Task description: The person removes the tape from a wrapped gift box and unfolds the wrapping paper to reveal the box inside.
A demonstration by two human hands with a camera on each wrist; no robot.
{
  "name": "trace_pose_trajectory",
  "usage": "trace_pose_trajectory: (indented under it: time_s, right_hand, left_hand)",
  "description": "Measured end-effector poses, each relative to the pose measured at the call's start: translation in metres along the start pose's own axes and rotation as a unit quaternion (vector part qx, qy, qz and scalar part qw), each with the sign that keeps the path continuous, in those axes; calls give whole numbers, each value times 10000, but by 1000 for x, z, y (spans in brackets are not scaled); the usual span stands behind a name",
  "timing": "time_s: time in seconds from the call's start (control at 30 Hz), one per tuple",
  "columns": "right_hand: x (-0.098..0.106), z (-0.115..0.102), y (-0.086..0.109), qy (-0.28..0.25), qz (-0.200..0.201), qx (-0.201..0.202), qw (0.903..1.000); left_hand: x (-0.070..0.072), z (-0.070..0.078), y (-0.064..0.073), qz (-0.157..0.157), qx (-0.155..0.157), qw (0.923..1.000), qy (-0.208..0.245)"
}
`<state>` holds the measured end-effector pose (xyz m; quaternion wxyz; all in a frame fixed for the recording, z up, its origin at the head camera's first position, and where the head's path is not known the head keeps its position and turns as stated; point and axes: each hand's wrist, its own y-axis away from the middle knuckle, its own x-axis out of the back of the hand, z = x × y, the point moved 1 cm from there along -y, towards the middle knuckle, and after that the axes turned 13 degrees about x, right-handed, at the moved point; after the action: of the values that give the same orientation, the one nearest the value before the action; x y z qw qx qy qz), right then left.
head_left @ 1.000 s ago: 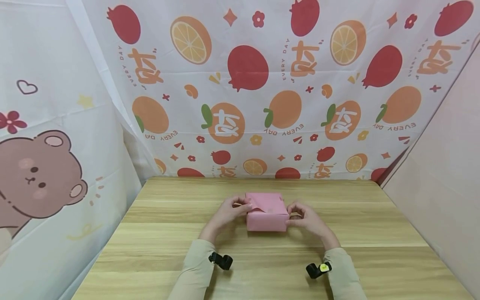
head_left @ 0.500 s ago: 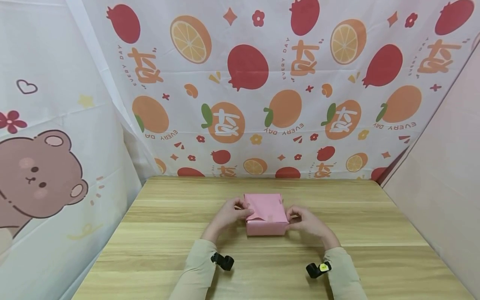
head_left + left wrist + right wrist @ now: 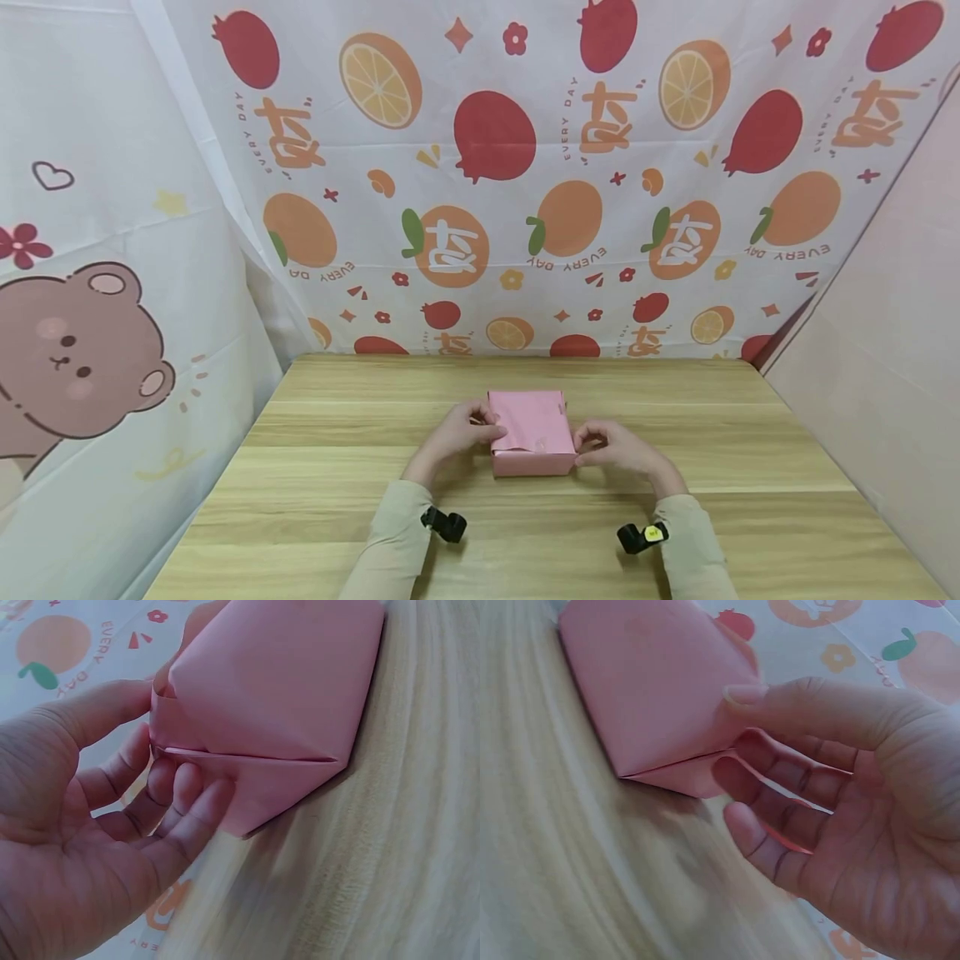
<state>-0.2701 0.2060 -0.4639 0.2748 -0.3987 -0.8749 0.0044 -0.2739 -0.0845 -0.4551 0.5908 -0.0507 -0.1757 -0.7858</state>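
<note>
A pink folded-paper box [image 3: 531, 421] sits between the two hands in the head view. Its top is nearly flat, with a slightly raised edge at the front left. My left hand [image 3: 459, 435] holds the box's left side, thumb at the top edge; the left wrist view shows its curled fingers against the folded side flap [image 3: 255, 780]. On the opposite side, my right hand [image 3: 617, 447] pinches the near right corner. In the right wrist view its thumb lies on the pink front wall [image 3: 652, 690], with the fingers bent along the side. The box's inside is hidden.
The box is on a wooden table [image 3: 315, 500]. Behind it hangs a white cloth printed with fruit [image 3: 510, 233], and a bear-printed cloth [image 3: 82, 350] hangs at the left. Small black cameras [image 3: 444, 525] are strapped to both sleeves.
The box has come slightly nearer; more of its top and less of its front wall show. The top's front edge lies flatter. Both hands have moved a little nearer with it.
</note>
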Motion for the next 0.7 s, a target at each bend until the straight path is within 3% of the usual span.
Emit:
trace_pose_trajectory:
  time_s: [0.2, 0.37, 0.53, 0.7]
  right_hand:
    - [7, -4, 1, -117, 322, -493, 9982]
    - [9, -12, -11, 303, 1105, -817, 9900]
    - [4, -19, -28, 1009, 1924, -1208, 9686]
    - [-5, -24, -45, 1872, 2249, -1332, 9469]
  left_hand:
    - [2, -3, -2, 104, 117, 9997, -189]
    - [2, 9, 5, 685, 31, 9946, -782]
    - [-5, 21, 13, 1270, -90, 9814, -1435]
    - [-11, 28, 16, 1765, -180, 9604, -2148]
